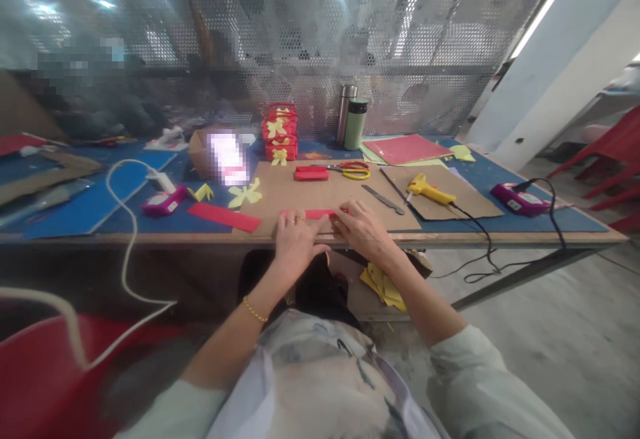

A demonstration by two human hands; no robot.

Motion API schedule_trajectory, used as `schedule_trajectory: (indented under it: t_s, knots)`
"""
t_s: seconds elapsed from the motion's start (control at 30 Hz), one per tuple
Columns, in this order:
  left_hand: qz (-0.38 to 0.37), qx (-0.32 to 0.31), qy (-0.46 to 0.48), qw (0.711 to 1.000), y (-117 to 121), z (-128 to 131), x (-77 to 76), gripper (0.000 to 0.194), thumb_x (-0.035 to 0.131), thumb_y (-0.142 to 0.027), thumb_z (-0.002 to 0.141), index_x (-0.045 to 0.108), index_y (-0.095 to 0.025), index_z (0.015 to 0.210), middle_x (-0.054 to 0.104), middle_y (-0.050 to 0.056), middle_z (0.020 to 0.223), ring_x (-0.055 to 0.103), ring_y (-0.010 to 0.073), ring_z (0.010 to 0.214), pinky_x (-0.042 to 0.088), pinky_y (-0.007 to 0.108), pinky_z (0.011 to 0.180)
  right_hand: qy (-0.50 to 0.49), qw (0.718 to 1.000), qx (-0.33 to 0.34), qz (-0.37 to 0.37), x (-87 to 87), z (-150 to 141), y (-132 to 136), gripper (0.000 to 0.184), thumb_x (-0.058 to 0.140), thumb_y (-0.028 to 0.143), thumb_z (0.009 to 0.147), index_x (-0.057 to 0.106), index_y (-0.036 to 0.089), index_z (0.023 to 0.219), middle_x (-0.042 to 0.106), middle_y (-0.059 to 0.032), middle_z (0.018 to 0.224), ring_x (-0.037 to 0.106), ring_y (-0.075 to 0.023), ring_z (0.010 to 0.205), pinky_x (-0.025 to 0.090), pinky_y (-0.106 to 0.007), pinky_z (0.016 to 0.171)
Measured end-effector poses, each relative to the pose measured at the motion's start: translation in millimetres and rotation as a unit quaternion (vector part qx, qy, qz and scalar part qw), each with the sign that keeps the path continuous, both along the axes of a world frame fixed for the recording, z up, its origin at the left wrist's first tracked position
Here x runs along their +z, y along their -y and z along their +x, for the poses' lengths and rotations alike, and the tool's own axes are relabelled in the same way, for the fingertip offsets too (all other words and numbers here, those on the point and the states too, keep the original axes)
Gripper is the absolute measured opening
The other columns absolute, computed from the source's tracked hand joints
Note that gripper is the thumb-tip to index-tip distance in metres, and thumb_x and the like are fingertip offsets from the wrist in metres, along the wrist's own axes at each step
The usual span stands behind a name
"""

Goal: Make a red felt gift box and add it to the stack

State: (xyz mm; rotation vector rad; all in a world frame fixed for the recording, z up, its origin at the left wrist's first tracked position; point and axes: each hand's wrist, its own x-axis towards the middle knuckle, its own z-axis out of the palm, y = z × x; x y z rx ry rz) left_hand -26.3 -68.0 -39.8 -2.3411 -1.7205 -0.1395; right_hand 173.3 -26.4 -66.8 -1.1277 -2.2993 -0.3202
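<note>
A red paper strip [319, 214] lies on the brown cardboard sheet [267, 189] near the table's front edge, partly covered by my fingers. My left hand [297, 238] holds down its left part, with a gold ring on one finger. At the strip's right end, the bent fingers of my right hand [361, 228] grip it. Beyond them sit a folded red paper piece [311, 173] and scissors [350, 170] with red and yellow handles. A flat metal blade [383, 199] rests to the right of my right hand. Another red strip [225, 216] lies to the left.
A yellow glue gun [433, 190] rests on cardboard at right, its cord running off the front edge. Red boxes with yellow bows [280, 134] are stacked at the back, beside a green bottle [355, 124] and a steel flask [344, 112]. Purple devices [164, 201] stand on both sides.
</note>
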Motion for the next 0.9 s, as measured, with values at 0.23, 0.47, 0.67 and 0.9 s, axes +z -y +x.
schedule_trajectory:
  t_s: [0.23, 0.47, 0.67, 0.9]
  knots:
    - [-0.013, -0.001, -0.002, 1.0, -2, 5, 6.3, 0.076, 0.077, -0.057, 0.087, 0.053, -0.036, 0.156, 0.06, 0.021, 0.142, 0.055, 0.0384, 0.126, 0.038, 0.051, 0.108, 0.045, 0.994, -0.077, -0.062, -1.4, 15, 3, 0.039, 0.04, 0.026, 0.109, 0.074, 0.016, 0.094, 0.064, -0.0125, 0.097, 0.054, -0.024, 0.092, 0.038, -0.036, 0.085]
    - [-0.04, -0.017, -0.021, 0.999, -9, 11, 14.6, 0.081, 0.081, -0.054, 0.085, 0.049, -0.042, 0.157, 0.06, 0.018, 0.139, 0.054, 0.0367, 0.122, 0.043, 0.042, 0.096, 0.018, 0.99, -0.085, -0.11, 14.1, 20, -9, 0.031, 0.049, 0.024, 0.105, 0.077, 0.016, 0.094, 0.068, -0.0127, 0.097, 0.059, -0.0248, 0.095, 0.041, -0.033, 0.084]
    - [-0.048, -0.014, -0.032, 0.998, -10, 13, 16.9, 0.081, 0.083, -0.052, 0.083, 0.05, -0.04, 0.156, 0.06, 0.018, 0.137, 0.054, 0.0361, 0.119, 0.042, 0.041, 0.093, -0.048, 0.984, -0.049, -0.165, 16.8, 28, -25, 0.016, 0.061, 0.022, 0.096, 0.076, 0.017, 0.095, 0.069, -0.0096, 0.1, 0.061, -0.0213, 0.096, 0.044, -0.03, 0.084]
    - [-0.047, -0.019, -0.042, 0.998, -9, 13, 17.9, 0.081, 0.082, -0.051, 0.085, 0.049, -0.039, 0.158, 0.06, 0.019, 0.137, 0.055, 0.0371, 0.12, 0.044, 0.042, 0.094, -0.038, 0.971, -0.047, -0.23, 21.8, 30, -47, 0.015, 0.059, 0.019, 0.095, 0.072, 0.017, 0.087, 0.072, -0.0062, 0.09, 0.061, -0.0178, 0.083, 0.041, -0.026, 0.074]
